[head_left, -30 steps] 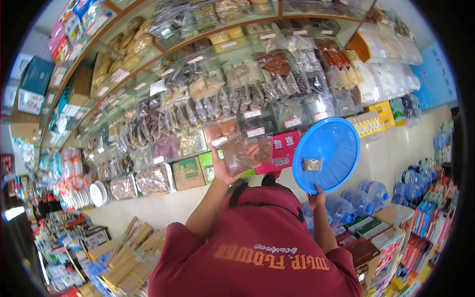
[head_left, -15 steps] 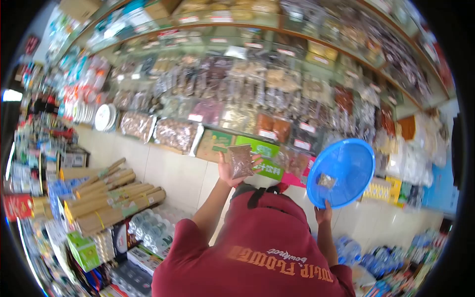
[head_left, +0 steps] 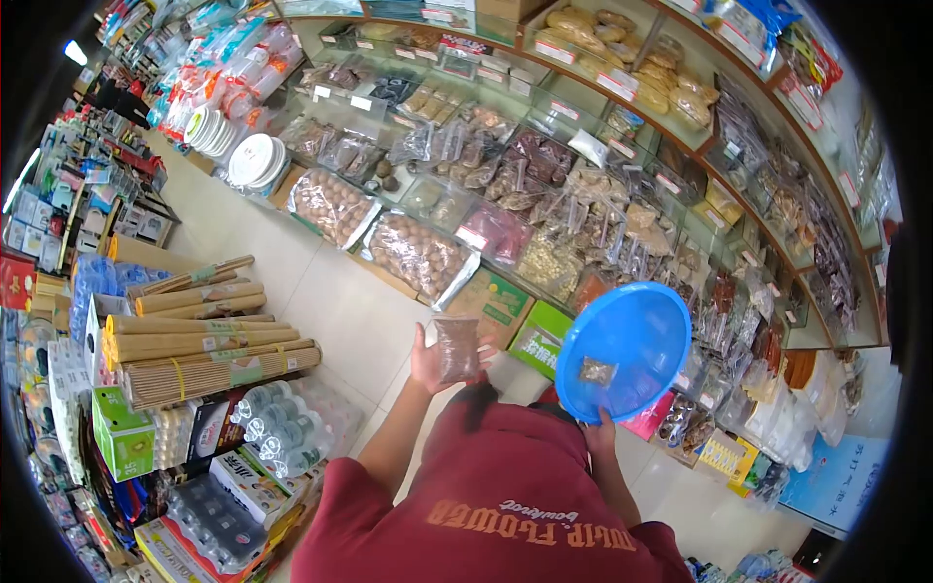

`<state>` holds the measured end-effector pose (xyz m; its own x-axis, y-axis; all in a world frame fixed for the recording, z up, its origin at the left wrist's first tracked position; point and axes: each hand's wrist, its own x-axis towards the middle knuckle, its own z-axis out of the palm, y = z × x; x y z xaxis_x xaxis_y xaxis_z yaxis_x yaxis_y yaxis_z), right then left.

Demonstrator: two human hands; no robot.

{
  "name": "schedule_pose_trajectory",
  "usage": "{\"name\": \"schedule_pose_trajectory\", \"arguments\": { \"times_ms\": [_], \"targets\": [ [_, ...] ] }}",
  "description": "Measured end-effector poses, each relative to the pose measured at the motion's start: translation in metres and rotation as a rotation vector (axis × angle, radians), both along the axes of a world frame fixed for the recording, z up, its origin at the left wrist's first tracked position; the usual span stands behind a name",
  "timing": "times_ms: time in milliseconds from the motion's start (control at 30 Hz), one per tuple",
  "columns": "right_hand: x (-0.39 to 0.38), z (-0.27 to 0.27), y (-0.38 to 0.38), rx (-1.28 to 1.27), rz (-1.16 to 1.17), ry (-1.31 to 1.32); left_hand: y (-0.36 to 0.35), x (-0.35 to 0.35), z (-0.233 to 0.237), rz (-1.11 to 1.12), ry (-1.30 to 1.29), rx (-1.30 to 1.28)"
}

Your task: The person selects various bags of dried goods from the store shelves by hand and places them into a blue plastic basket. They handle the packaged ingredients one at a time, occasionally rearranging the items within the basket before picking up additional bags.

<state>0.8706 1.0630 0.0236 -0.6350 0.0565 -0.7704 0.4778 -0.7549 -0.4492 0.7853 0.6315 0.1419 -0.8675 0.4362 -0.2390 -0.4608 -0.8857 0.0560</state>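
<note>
My left hand (head_left: 425, 367) holds up a clear packet of small brown grains or seeds (head_left: 457, 348). The packet lies against the palm, with the thumb on one side and fingertips showing past the other. My right hand (head_left: 602, 433) grips the near rim of a round blue plastic basin (head_left: 637, 340), which is tilted so its inside faces me. Inside the basin lies one small clear packet (head_left: 596, 371) with speckled contents. Most of the right hand's fingers are hidden behind the basin.
Stepped shelves ahead carry bagged dried goods, including large bags of round brown nuts or similar (head_left: 418, 255). White plates (head_left: 257, 161) stand at their left end. Rolled bamboo mats (head_left: 224, 374) and shrink-wrapped bottles (head_left: 282, 428) are stacked on my left. Pale floor tiles (head_left: 330, 311) run between.
My view has turned to the right and sharpened, so the shelves appear slanted. The basin sits further left in view. Both hands keep hold of the same things.
</note>
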Motion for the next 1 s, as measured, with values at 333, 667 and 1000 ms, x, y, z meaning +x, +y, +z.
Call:
{"name": "schedule_pose_trajectory", "arguments": {
  "times_ms": [333, 667, 1000],
  "targets": [
    [-0.14, 0.041, -0.165, 0.071, 0.447, 0.091, -0.093, 0.095, 0.015, 0.425, -0.021, -0.111],
    [-0.223, -0.008, -0.335, 0.036, 0.786, 0.138, -0.147, 0.14, 0.003, 0.807, -0.111, -0.062],
    [-0.297, -0.022, -0.509, 0.377, 0.893, 0.15, -0.271, 0.074, 0.023, 0.606, 0.091, -0.001]
  ]
}}
